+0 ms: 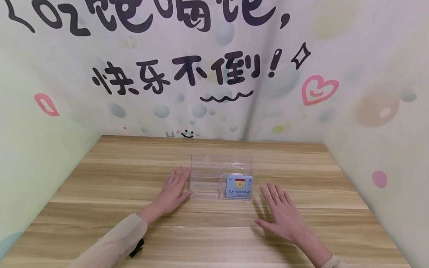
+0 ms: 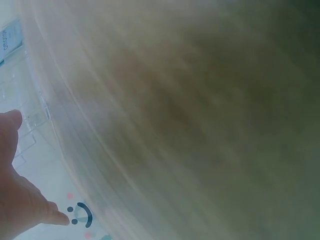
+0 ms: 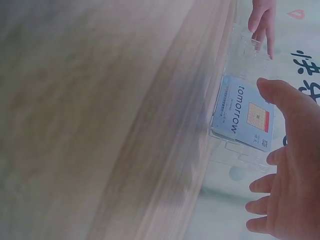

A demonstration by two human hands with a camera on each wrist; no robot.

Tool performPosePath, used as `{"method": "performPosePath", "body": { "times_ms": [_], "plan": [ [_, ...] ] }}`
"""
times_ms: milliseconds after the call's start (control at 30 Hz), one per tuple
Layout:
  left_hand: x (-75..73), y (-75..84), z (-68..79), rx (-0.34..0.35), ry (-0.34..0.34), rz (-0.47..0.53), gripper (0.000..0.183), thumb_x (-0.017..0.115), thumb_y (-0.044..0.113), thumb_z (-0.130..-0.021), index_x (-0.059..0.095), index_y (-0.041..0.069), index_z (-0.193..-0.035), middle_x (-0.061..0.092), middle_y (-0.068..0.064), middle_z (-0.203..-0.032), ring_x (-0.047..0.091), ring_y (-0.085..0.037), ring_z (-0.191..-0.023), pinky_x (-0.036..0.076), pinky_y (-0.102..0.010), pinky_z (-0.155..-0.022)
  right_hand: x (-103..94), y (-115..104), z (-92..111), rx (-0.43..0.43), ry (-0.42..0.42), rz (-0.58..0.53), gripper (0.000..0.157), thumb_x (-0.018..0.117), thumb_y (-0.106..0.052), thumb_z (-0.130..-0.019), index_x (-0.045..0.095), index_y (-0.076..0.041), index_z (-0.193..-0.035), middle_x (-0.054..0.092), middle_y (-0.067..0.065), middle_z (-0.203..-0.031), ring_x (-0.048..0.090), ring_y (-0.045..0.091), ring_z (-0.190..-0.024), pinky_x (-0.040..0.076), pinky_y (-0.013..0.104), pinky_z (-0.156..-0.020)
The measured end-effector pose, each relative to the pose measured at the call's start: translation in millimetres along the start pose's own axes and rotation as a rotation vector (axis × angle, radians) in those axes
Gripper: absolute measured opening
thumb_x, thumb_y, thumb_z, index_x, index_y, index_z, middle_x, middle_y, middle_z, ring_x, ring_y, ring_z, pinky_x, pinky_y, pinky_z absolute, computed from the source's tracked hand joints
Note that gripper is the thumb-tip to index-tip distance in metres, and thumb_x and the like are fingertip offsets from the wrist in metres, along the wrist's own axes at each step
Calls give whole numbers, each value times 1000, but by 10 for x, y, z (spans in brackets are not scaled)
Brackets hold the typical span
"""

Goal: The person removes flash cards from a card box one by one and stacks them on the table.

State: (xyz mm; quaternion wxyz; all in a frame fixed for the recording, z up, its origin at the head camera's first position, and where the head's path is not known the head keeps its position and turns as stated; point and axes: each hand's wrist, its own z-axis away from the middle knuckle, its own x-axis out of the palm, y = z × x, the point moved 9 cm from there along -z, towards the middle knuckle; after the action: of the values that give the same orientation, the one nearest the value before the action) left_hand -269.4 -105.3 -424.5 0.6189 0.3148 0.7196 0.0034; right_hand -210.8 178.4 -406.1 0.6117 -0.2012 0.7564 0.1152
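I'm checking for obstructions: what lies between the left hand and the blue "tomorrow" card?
In the head view, the empty-looking left column of the clear plastic holder lies between the left hand and the blue "tomorrow" card.

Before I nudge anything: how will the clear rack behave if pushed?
The rack is probably stiff: its edges look straight. Thin clear walls suggest it's light for its size. It may pivot, as the blue card sits in its right half.

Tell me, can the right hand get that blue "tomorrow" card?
Probably yes: the right hand is empty and near the blue card, with nothing seen blocking the space between. The clear rack holding the card might get slightly in its way.
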Motion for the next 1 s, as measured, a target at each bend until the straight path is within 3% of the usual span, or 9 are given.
{"method": "performPosePath", "body": {
  "times_ms": [367, 667, 1000],
  "plan": [
    [18, 3, -3, 16, 1, 7, 75, 56, 30, -90, 10, 10, -147, 11, -27, -146, 15, -48, -131, 17, -60, -103, 6, -3, 4, -4, 4, -2, 92, 64, -56, -74, 26, -8, -143, 22, 20, -147, 20, 39, -133, 23, 56, -103],
    [15, 25, 1, 40, 1, -19, 74, 55, 29, -91, 10, 8, -146, 21, -29, -143, 22, -47, -129, 20, -57, -103, 1, -1, 11, -4, 8, -6, 91, 64, -55, -74, 27, -7, -142, 24, 20, -146, 22, 40, -132, 23, 56, -103],
    [23, 24, 1, 28, -8, -25, 74, 54, 30, -91, 9, 8, -146, 22, -28, -143, 22, -47, -129, 19, -58, -104, 5, -15, 7, -5, 7, -6, 90, 64, -55, -74, 28, -7, -142, 25, 21, -146, 24, 41, -131, 24, 56, -102]
  ]
}}
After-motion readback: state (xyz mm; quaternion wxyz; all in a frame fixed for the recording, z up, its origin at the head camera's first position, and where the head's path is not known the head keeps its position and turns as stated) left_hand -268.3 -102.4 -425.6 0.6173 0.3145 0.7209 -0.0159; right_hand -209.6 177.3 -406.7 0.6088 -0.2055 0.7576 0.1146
